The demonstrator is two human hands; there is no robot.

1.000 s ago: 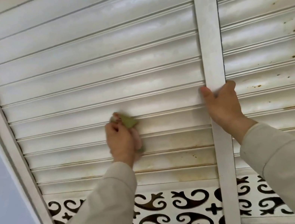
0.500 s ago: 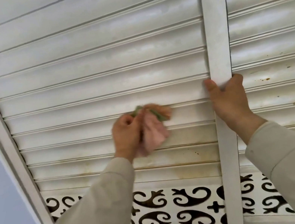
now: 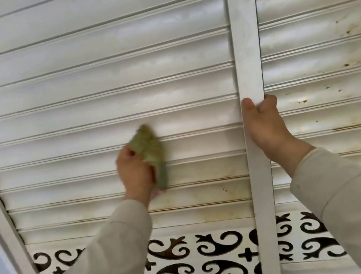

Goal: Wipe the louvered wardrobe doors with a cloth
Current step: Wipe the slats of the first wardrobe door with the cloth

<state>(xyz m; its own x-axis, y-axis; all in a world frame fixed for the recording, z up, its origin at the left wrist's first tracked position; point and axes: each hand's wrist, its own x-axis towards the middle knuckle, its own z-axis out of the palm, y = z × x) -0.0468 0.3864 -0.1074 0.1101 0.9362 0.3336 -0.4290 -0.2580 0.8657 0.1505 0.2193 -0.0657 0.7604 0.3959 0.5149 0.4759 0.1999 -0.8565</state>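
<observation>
I am looking at my right hand (image 3: 265,125) gripping the door's vertical edge stile (image 3: 248,57), thumb and fingers curled round it, with bare white slats lying open between it and my left hand (image 3: 135,172). My left hand is clutching a bunched green cloth (image 3: 151,153) against the left louvered door (image 3: 95,98), whose lower slats are showing brownish stains

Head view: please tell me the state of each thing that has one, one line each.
Left hand: grips the cloth.
Cloth: bunched, pressed against the slats.
Right hand: grips the door edge.
Left door: yellowish stains on the low slats.
Right door: brown spots, unwiped.
</observation>
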